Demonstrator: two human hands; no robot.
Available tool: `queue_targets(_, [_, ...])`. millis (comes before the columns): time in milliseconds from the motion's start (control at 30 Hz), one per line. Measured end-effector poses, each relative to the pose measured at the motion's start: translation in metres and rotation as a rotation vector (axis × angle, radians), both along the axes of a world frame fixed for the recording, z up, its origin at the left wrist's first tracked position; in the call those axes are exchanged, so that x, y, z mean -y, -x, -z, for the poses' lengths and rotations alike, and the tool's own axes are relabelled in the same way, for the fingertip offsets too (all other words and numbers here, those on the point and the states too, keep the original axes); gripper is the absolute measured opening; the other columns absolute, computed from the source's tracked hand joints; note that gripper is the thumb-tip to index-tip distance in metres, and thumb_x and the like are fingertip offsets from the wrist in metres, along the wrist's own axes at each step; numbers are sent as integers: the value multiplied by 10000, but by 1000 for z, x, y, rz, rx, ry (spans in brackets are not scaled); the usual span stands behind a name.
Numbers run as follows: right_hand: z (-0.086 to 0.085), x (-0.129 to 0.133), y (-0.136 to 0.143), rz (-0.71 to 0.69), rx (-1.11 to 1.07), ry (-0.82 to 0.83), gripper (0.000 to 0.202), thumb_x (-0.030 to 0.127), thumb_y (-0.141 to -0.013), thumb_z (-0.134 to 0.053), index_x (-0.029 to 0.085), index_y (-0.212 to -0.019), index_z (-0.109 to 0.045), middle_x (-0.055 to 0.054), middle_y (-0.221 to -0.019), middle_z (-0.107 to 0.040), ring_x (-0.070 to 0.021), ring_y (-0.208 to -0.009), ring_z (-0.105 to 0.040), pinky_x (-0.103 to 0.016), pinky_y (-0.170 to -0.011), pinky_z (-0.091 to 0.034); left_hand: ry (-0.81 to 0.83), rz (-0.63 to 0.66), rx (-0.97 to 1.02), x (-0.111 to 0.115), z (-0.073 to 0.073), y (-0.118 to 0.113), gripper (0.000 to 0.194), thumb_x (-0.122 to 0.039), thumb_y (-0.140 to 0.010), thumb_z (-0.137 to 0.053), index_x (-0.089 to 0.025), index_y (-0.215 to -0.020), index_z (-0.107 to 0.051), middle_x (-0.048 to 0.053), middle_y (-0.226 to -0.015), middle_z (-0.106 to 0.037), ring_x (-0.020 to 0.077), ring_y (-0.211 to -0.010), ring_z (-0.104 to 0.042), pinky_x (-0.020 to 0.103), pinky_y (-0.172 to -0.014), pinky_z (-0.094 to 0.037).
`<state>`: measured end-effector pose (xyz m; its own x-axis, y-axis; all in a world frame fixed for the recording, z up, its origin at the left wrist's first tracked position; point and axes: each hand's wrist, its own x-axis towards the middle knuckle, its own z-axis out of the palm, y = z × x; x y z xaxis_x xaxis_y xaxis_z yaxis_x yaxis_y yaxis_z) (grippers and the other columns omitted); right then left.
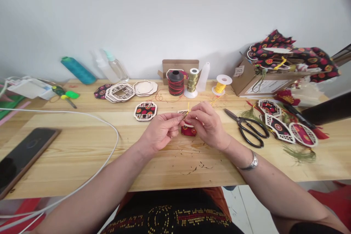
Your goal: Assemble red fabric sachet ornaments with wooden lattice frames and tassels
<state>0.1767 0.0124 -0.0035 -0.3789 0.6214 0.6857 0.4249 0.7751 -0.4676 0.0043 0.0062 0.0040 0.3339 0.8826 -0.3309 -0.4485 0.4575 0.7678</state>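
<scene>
My left hand (166, 128) and my right hand (206, 123) meet over the middle of the table, fingertips almost touching. Both pinch a thin yellow cord (188, 106), whose end sticks up between them. Just below hangs or lies a red patterned fabric ornament (188, 131) with a pale cut-out wooden frame, partly hidden by my fingers. Whether the fingers also grip the ornament, I cannot tell. A finished-looking fabric piece in a lattice frame (145, 111) lies to the left of my left hand. Black-handled scissors (248, 128) rest to the right of my right hand.
Behind the hands stand a black-and-red thread spool (176, 83), a gold thread cone (192, 83) and a yellow cord reel (221, 85). Wooden frames (120, 92) lie back left. A cardboard box (260, 80) holds fabric. Ornaments (279, 128) lie right; a phone (26, 153) and white cable (116, 135) left.
</scene>
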Motion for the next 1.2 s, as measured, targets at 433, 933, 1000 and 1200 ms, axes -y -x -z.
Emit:
queue_targets(433, [-1, 1, 0, 10, -11, 29, 126, 122, -901, -510, 175, -823, -593, -54, -812, -569, -166, -780, -520, -321, -693, -461, -48, -31, -75, 2, 0, -1, 174, -198, -623, -810, -87, -732, -733, 15, -564, -628, -14, -391, -340, 137, -380, -210])
queue_targets(933, [-3, 4, 2, 66, 137, -28, 193, 112, -894, -482, 166, -766, -616, -55, -723, -568, -175, -706, -472, -326, -646, -416, -239, -133, -327, 5, 4, -4, 132, -248, -701, -747, -147, -787, -749, 3, -595, -630, 23, -433, -356, 184, -428, -268])
queue_targets(1000, [-4, 4, 2, 70, 152, -28, 205, 114, -897, -469, 167, -761, -614, -57, -722, -564, -176, -707, -464, -325, -645, -412, -256, -131, -355, 5, 6, -3, 133, -251, -716, -736, -151, -803, -751, 2, -603, -628, 29, -443, -359, 188, -435, -274])
queue_targets(1200, [-6, 5, 2, 75, 177, 1, 234, 125, -909, -444, 174, -747, -607, -51, -717, -550, -177, -708, -453, -323, -652, -399, -301, -123, -397, 7, 9, -2, 145, -260, -741, -716, -164, -845, -751, 2, -633, -635, 47, -465, -367, 202, -446, -286])
